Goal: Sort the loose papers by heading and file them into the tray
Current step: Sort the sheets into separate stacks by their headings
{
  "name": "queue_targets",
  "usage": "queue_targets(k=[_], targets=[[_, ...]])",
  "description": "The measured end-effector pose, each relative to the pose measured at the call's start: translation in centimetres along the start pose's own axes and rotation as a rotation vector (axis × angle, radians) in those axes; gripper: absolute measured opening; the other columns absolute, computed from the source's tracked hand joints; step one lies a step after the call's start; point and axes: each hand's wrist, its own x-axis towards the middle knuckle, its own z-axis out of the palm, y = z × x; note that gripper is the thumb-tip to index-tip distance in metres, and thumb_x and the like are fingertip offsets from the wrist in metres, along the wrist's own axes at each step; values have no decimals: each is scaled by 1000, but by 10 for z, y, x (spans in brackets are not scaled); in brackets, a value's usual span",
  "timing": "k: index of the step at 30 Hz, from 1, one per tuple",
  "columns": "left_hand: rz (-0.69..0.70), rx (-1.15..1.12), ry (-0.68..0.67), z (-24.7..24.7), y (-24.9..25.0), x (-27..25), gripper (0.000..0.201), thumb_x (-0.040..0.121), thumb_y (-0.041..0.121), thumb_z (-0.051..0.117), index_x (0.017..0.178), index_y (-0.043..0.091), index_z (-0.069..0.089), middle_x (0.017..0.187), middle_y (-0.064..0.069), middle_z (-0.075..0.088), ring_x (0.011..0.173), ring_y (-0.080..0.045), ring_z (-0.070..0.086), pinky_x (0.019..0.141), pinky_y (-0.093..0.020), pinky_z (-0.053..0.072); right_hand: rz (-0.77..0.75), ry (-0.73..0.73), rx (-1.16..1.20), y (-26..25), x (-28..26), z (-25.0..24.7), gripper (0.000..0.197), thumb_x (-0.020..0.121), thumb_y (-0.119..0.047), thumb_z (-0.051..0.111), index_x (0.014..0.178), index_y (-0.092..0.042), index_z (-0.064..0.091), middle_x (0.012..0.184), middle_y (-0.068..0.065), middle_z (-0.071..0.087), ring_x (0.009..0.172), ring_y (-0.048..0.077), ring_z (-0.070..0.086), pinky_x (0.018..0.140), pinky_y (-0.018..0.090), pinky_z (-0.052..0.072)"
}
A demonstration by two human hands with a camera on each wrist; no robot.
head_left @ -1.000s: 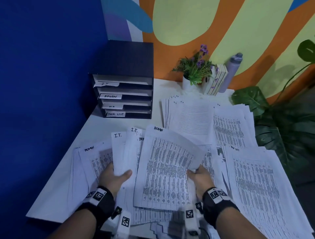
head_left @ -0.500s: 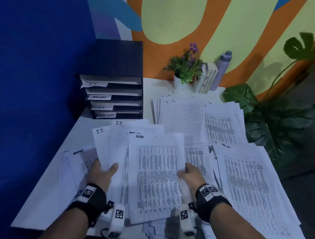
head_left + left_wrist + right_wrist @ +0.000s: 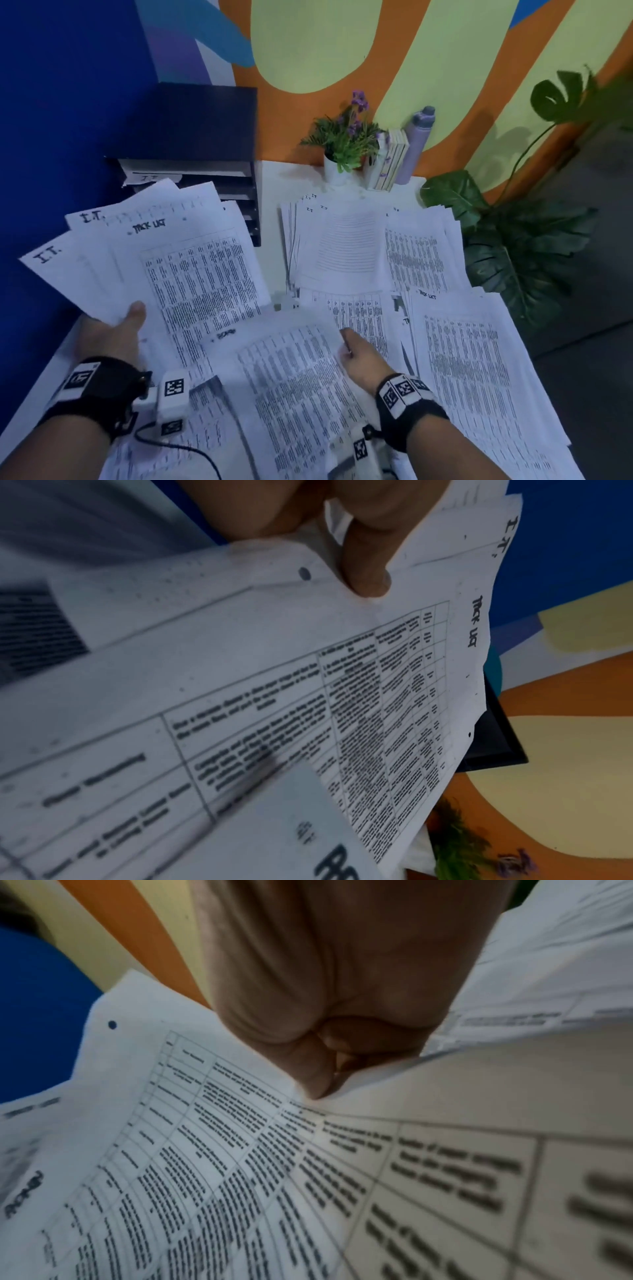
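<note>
At lower left of the head view, the left hand point(image 3: 113, 337) pinches a fanned sheaf point(image 3: 164, 260) of I.T. and Task List pages, thumb on top. Right of it, the right hand point(image 3: 359, 356) pinches the edge of an Admin sheet point(image 3: 291, 377) above the tabletop's point(image 3: 270, 192) loose papers point(image 3: 472, 359). The tray point(image 3: 205, 164) sits upper left, half hidden. The fan is loosely held; pages could slide out and remix the headings.

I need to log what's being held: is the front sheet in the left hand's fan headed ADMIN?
No: the front sheet pinched by the left hand is headed TASK LIST.
</note>
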Motion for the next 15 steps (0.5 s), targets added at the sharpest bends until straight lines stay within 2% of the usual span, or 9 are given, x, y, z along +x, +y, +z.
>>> queue_targets(k=[3,6,8,10,12,14,15], targets=[[2,-41,8,7,6,-11,37,91,26,66,123,8,58,116,-11,65,105,-32,62,86,-36,42,67,210,117,17,4,-23,35,93,-1,46,116,-26,41,84,0,54,63,12,52,55,25,46],[1,-112,25,14,1,-7,40,89,34,67,119,8,60,112,-7,67,99,-28,64,87,-36,45,102,367,130,33,7,-38,30,90,2,49,106,-21,39,81,5,59,58,15,53,50,27,44],[-37,-169,28,21,-7,3,52,83,45,69,118,7,60,114,-8,68,102,-33,65,91,-44,48,126,441,41,41,8,-44,26,88,6,46,96,-18,40,83,7,59,59,17,54,49,27,40],[-84,-212,16,27,-12,10,67,78,53,70,122,4,58,123,-20,62,110,-45,59,94,-58,44,175,482,-52,50,8,-48,24,85,9,44,81,-15,48,84,9,62,62,20,55,52,27,42],[-93,-255,-17,33,-18,15,67,79,51,71,125,4,57,124,-20,61,112,-46,58,94,-59,43,215,484,-85,57,8,-52,32,85,8,45,71,-18,55,89,5,66,65,17,58,51,22,43],[-73,-280,-73,39,-17,9,62,76,51,74,122,10,60,116,-15,63,102,-41,62,89,-53,47,203,445,-38,61,10,-54,35,84,8,44,81,-21,63,99,-1,63,70,14,59,53,18,42],[-66,-293,-110,43,-16,4,55,76,50,75,115,13,63,110,-13,63,92,-40,62,85,-50,49,197,408,-32,60,10,-55,36,83,8,44,87,-20,66,101,-4,61,75,13,59,56,17,43]])
